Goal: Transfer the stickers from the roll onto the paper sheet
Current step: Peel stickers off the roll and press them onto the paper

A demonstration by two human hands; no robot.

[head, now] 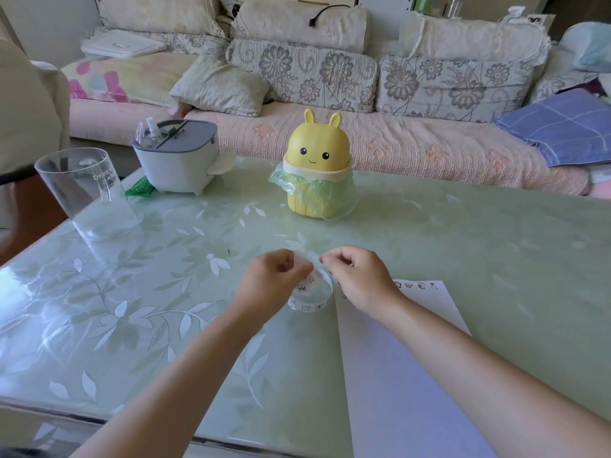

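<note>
The sticker roll (310,297) lies on the tabletop (165,292) just left of the paper sheet (396,375), with its core facing up. Its loose strip (314,278) runs away from the person. The left hand (274,277) and right hand (358,276), fingers curled, seem to pinch the strip's far end. The peel looks best done slowly with the backing held taut, so the sticker lifts clean. Placed stickers (416,285) line the sheet's far edge.

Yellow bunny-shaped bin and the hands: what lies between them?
Nothing: the head view shows only bare leaf-patterned green tabletop between the yellow bunny-shaped bin, left hand and right hand.
</note>
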